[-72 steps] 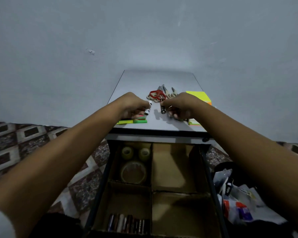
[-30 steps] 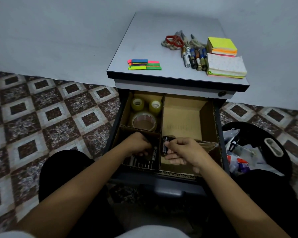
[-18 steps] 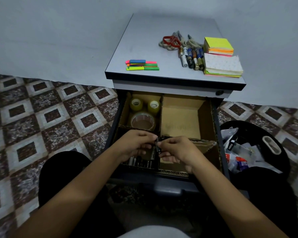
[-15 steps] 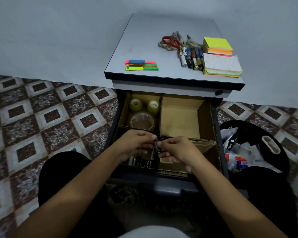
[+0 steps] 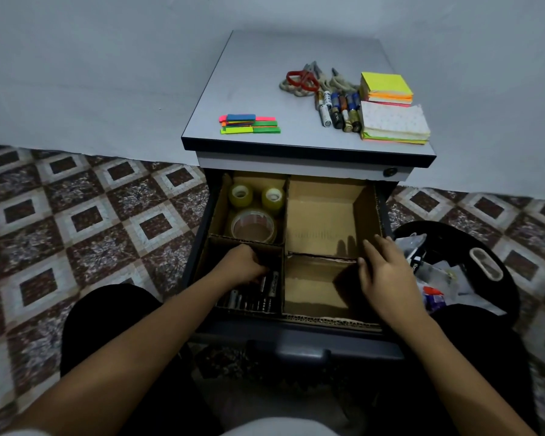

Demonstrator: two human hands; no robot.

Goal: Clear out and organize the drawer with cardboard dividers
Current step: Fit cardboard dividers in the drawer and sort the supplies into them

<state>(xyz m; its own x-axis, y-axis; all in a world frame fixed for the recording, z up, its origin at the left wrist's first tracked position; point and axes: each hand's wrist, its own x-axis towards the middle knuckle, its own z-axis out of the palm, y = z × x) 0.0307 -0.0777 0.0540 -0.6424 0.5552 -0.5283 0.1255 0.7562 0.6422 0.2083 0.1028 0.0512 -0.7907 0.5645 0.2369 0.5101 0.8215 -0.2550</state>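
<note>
The open drawer (image 5: 296, 339) is split by cardboard dividers (image 5: 321, 255) into compartments. Tape rolls (image 5: 254, 228) fill the back-left one. Several batteries (image 5: 249, 302) lie in the front-left one. My left hand (image 5: 241, 265) reaches down into that compartment, its fingers curled at a dark battery (image 5: 273, 283) on top of the row. My right hand (image 5: 384, 272) hovers with straight fingers over the front-right compartment, beside the drawer's right cardboard wall, and holds nothing. Both right compartments show only bare cardboard.
On the cabinet top (image 5: 265, 89) lie more batteries (image 5: 340, 111), scissors (image 5: 301, 80), sticky-note stacks (image 5: 386, 86), a white pad (image 5: 394, 121) and coloured page flags (image 5: 249, 124). A black bin (image 5: 485, 272) with rubbish stands to the right of the drawer. Patterned tiles cover the floor.
Both hands came down from the cabinet top with batteries. The right hand passed its battery to the left and pulled away open. The left hand sank into the front-left compartment.
</note>
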